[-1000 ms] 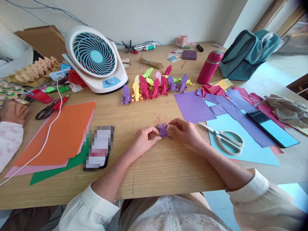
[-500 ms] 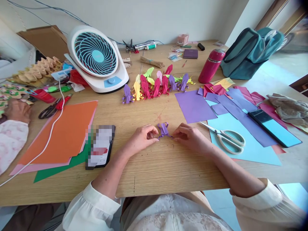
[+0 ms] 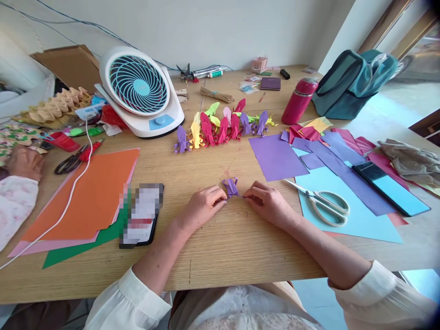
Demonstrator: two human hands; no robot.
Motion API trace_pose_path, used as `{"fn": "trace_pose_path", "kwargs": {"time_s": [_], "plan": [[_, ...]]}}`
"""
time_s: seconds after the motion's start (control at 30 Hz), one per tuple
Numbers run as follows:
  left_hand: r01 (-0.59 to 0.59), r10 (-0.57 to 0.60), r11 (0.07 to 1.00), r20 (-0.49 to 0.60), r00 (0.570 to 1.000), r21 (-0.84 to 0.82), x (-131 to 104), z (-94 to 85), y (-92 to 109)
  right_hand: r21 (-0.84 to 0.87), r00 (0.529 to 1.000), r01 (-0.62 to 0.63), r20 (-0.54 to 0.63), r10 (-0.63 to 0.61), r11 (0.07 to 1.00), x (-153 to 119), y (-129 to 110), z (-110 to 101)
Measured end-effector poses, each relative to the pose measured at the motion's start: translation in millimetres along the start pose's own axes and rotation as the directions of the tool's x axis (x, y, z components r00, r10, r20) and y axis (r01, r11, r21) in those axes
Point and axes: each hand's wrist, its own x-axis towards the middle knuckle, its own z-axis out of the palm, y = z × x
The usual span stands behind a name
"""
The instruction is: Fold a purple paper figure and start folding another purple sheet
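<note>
A small folded purple paper figure (image 3: pixel 231 187) with thin curled legs rests on the wooden table between my hands. My left hand (image 3: pixel 208 201) pinches the tip of its lower left leg. On the other side, the fingers of my right hand (image 3: pixel 263 199) are closed on the tip of the lower right leg. Beyond them stands a cluster of finished paper figures, among them a yellow one (image 3: pixel 195 135), a purple one (image 3: pixel 182 139) and several red ones. A square purple sheet (image 3: pixel 277 156) lies to the right of the cluster.
White-handled scissors (image 3: pixel 326 204) lie on light blue paper (image 3: pixel 371 231) at right, near a phone (image 3: pixel 392 188). At left are orange paper (image 3: pixel 82 197), another phone (image 3: pixel 142 215) and a fan (image 3: pixel 140 87). Behind stand a red bottle (image 3: pixel 299 101) and a teal bag (image 3: pixel 343 87). Another person's hand (image 3: pixel 25 162) rests far left.
The view has shifted slightly. Both hands stay beside the purple figure, whose legs sit a little differently, and my right hand has come slightly closer to it.
</note>
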Motion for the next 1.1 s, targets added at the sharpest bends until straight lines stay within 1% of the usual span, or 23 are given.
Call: {"fn": "trace_pose_path", "kwargs": {"time_s": [0.13, 0.2, 0.3, 0.37, 0.47, 0.53, 0.7, 0.77, 0.83, 0.93, 1.03, 1.1], "plan": [[-0.094, 0.104, 0.987, -0.073, 0.992, 0.131, 0.9, 4.3, 1.7, -0.074, 0.998, 0.023, -0.063, -0.027, 0.997, -0.5, 1.5, 3.7], [-0.143, 0.162, 0.966, -0.071, 0.984, 0.214, 1.3, 7.3, 2.3, -0.159, 0.994, 0.068, -0.078, -0.081, 0.985, -0.7, 2.5, 5.1], [-0.204, 0.230, 0.926, -0.047, 0.972, 0.318, 1.5, 11.0, 2.8, -0.306, 0.984, 0.143, -0.057, -0.168, 0.941, -1.3, 4.0, 6.3], [-0.220, 0.249, 0.914, -0.043, 0.968, 0.340, 1.0, 12.0, 2.7, -0.386, 0.975, 0.192, -0.031, -0.220, 0.903, -2.1, 4.8, 6.3], [-0.224, 0.252, 0.929, -0.060, 0.966, 0.295, -1.2, 11.6, 1.8, -0.457, 0.953, 0.271, 0.006, -0.302, 0.847, -4.2, 6.4, 5.9], [-0.228, 0.252, 0.941, -0.073, 0.965, 0.249, -3.1, 11.6, 1.1, -0.476, 0.943, 0.303, 0.025, -0.332, 0.825, -6.2, 7.7, 5.6], [-0.196, 0.214, 0.964, -0.084, 0.973, 0.181, -7.2, 12.0, 0.9, -0.476, 0.934, 0.344, 0.086, -0.347, 0.810, -10.0, 9.7, 3.6], [-0.200, 0.211, 0.967, -0.059, 0.976, 0.159, -9.7, 9.4, 1.4, -0.455, 0.933, 0.354, 0.118, -0.338, 0.817, -11.0, 8.6, 1.1], [-0.226, 0.230, 0.962, -0.009, 0.973, 0.156, -13.2, 5.2, 1.4, -0.430, 0.934, 0.357, 0.147, -0.326, 0.829, -11.6, 6.2, -2.2], [-0.278, 0.275, 0.937, 0.047, 0.960, 0.213, -18.8, -0.6, -0.1, -0.440, 0.918, 0.396, 0.186, -0.350, 0.806, -11.7, 2.2, -6.1], [-0.335, 0.330, 0.886, 0.071, 0.941, 0.320, -21.7, -2.7, -2.0, -0.506, 0.882, 0.469, 0.238, -0.406, 0.724, -11.0, -0.2, -7.5], [-0.359, 0.354, 0.855, 0.086, 0.931, 0.374, -21.8, -2.8, -2.4, -0.533, 0.869, 0.493, 0.267, -0.416, 0.688, -10.5, -0.5, -7.4]]}}
